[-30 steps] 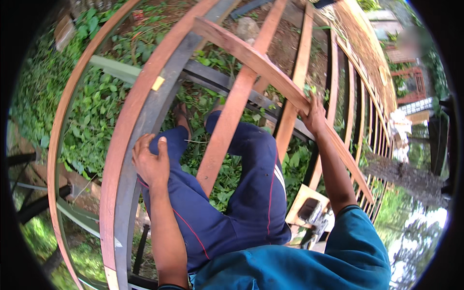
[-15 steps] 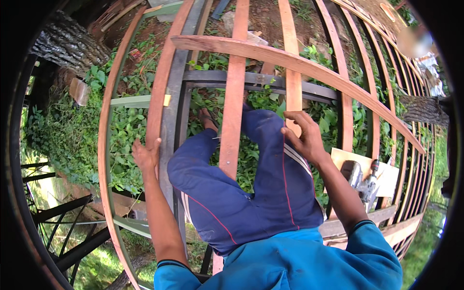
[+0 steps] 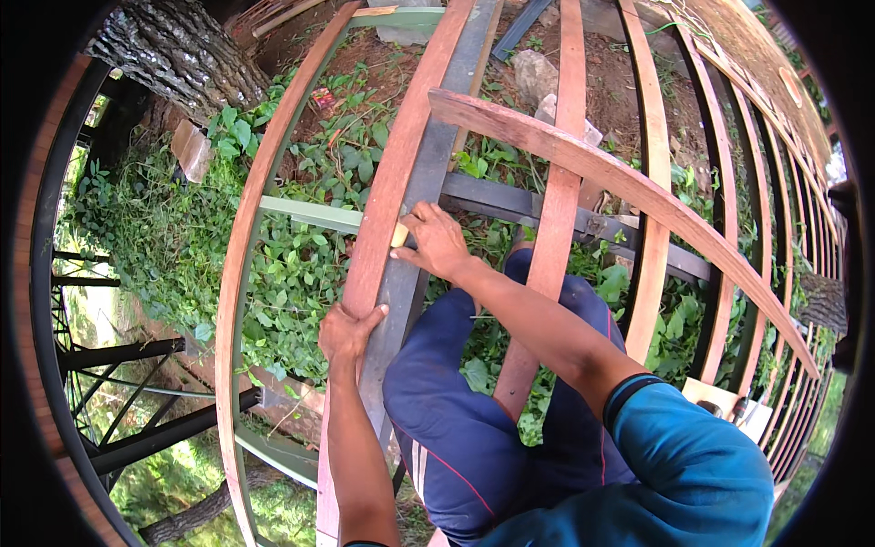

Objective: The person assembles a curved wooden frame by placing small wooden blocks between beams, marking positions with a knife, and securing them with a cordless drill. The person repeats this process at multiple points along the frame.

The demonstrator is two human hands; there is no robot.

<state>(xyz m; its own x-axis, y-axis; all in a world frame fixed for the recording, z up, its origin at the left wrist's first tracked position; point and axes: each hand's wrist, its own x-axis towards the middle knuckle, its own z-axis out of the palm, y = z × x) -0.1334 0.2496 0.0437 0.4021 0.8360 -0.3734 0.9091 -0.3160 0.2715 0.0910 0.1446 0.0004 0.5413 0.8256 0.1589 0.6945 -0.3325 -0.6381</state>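
My left hand (image 3: 344, 334) wraps over the near part of a reddish wooden plank (image 3: 387, 196), its thumb lying across the top. The plank rests along a dark grey beam (image 3: 428, 173). My right hand (image 3: 439, 242) reaches across my body to the beam, with thumb and fingers around a small yellow block (image 3: 399, 235). This block sits against the plank's right edge, level with a green metal crosspiece (image 3: 314, 215) on the other side. The fingertips partly hide the block.
A loose plank (image 3: 629, 191) lies diagonally over several parallel wooden slats (image 3: 567, 118). Below the frame are leafy plants (image 3: 310, 292) and soil. A tree trunk (image 3: 178, 59) stands at the far left. On the right, a pale board (image 3: 711, 398) carries a partly hidden tool.
My right hand has left the slat at my knee and crossed left to the yellow block. My left hand has closed over the plank. The view has shifted left.
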